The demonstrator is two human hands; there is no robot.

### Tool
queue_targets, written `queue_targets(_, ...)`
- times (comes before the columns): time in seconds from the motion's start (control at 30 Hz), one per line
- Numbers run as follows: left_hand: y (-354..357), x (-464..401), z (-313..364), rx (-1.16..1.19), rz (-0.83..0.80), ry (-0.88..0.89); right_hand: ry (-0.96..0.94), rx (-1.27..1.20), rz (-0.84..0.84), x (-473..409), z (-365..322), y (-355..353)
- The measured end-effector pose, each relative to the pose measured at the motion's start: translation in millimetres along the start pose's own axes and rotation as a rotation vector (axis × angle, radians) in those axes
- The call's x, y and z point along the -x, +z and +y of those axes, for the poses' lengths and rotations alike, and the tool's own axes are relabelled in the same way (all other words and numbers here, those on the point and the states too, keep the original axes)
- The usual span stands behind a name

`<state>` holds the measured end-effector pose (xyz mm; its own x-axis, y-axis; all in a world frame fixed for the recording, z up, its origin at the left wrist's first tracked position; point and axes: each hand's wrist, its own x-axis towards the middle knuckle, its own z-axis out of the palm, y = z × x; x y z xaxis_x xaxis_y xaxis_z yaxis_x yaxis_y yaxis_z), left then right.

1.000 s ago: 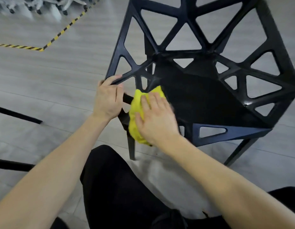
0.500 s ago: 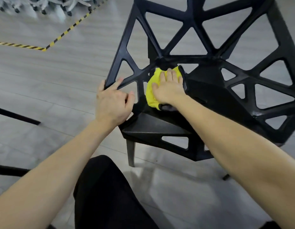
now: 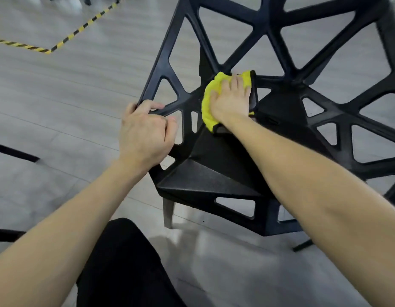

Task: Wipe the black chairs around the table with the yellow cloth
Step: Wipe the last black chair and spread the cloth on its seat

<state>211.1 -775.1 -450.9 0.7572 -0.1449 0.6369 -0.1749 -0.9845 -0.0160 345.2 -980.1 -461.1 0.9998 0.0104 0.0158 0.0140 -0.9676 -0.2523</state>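
Right hand (image 3: 233,100) unmoved on yellow cloth (image 3: 208,103), left hand (image 3: 145,131) gripping chair (image 3: 205,180)

The left hand (image 3: 145,134) is curled, its fingers hooked over a bar at the left edge of the black chair (image 3: 205,173), with the forearm stretched in from the lower left. The right hand (image 3: 233,100) is laid flat, fingers straight and together, pressed on the yellow cloth (image 3: 208,103) near the seat's back corner; its forearm is extended from the lower right.
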Motion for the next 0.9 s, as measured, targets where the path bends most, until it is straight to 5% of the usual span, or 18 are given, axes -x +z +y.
queue_targets(0.23,0,1,1,0.014,0.015,0.015,-0.361,0.057,-0.249,195,5,-28)
queue_targets(0.5,-2,2,-1,0.073,0.025,-0.031,-0.016,0.022,-0.071,-1,-2,-5)
queue_targets(0.73,-4,3,2,0.070,0.024,-0.013,-0.337,-0.073,-0.152,143,12,-21)
queue_targets(0.9,-3,4,-1,0.098,0.008,-0.021,-0.316,-0.047,-0.131,94,22,-22)
